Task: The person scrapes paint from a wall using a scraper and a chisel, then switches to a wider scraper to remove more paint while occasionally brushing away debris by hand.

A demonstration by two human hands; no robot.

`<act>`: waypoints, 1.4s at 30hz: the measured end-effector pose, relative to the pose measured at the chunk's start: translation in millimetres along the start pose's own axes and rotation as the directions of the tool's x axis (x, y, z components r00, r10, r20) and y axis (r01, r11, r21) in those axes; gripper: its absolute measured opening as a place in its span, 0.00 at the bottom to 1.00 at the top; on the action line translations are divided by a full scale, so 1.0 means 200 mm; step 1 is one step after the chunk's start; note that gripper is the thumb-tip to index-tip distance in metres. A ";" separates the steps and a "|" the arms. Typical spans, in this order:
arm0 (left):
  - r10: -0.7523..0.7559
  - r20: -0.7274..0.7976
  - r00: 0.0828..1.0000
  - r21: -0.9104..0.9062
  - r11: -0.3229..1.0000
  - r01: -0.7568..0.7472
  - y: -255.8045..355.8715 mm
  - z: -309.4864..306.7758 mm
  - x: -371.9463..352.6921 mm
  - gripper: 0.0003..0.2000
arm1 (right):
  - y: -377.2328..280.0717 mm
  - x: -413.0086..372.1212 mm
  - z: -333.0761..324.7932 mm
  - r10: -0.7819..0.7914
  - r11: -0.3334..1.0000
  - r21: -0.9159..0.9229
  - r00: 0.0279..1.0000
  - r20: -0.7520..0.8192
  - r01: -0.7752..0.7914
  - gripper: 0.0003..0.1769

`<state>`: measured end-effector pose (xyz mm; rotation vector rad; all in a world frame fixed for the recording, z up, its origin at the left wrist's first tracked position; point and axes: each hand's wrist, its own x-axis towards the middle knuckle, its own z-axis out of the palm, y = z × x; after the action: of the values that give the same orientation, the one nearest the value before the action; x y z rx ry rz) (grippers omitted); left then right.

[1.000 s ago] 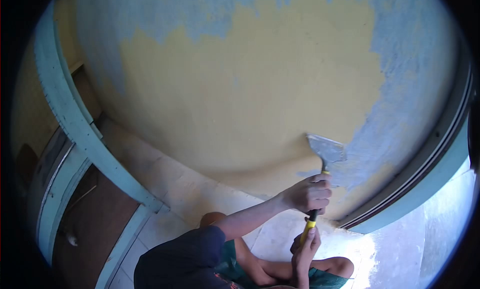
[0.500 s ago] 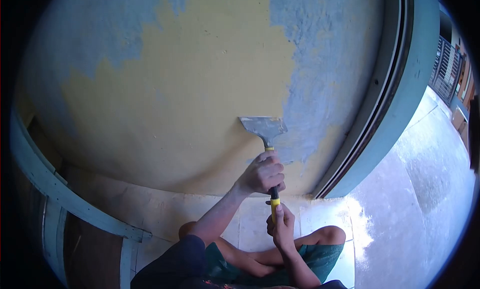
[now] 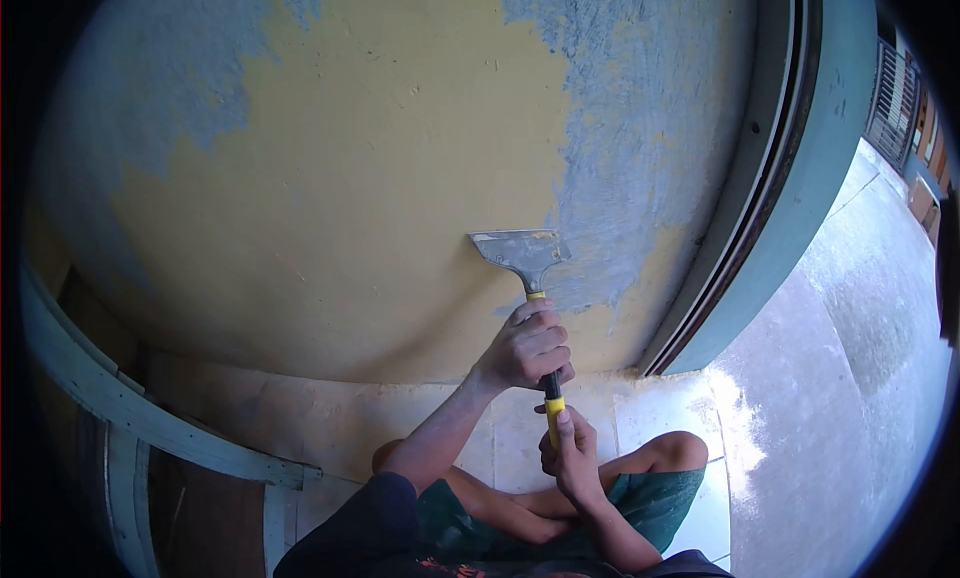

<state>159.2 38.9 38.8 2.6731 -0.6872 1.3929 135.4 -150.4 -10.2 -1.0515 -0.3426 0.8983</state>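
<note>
A wide-bladed scraper (image 3: 520,250) with a black and yellow handle is held upright against the wall (image 3: 400,168). Its blade edge meets the yellow paint, close to a grey-blue bare patch (image 3: 615,218) on the right. My left hand (image 3: 525,348) wraps round the upper handle, just under the blade. Lower down, my right hand (image 3: 570,453) grips the yellow end of the handle, thumb lying along it. Small paint flakes cling to the blade. The palms hide parts of the handle.
A pale blue-green door frame (image 3: 790,218) borders the wall on the right, with sunlit floor (image 3: 820,378) beyond it. At left is a pale blue-green wooden frame (image 3: 180,433). My crossed legs (image 3: 660,458) rest on the tiles below.
The view has shifted slightly, so the wall's upper part sits differently in it. Both hands keep their hold on the scraper, which stays at nearly the same place on the wall.
</note>
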 end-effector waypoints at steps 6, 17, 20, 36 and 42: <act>0.008 -0.010 1.000 0.017 1.000 -0.008 -0.01 -0.06 0.07 0.09 | -0.06 -0.04 0.06 -0.020 1.000 0.006 1.000 -0.003 0.020 0.25; -0.016 -0.024 1.000 -0.001 1.000 0.016 0.02 -0.03 0.04 0.09 | -0.04 -0.03 0.02 -0.018 0.999 -0.051 0.999 0.030 0.020 0.25; 0.021 -0.063 0.998 0.024 1.000 -0.020 -0.02 -0.03 0.08 0.09 | -0.06 0.00 0.04 -0.029 0.998 -0.056 0.999 0.032 0.031 0.25; 0.030 -0.087 0.996 0.026 0.999 -0.028 -0.04 -0.10 0.19 0.09 | -0.16 -0.01 0.08 -0.042 0.999 0.020 0.998 0.052 0.041 0.23; 0.014 -0.082 0.997 0.017 1.000 -0.013 -0.02 -0.10 0.22 0.09 | -0.19 -0.05 0.08 -0.030 0.999 0.034 0.998 0.052 0.028 0.24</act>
<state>166.1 32.0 85.8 2.6114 -0.6905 1.5083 137.1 -155.7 32.1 -0.9910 -0.3843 0.9040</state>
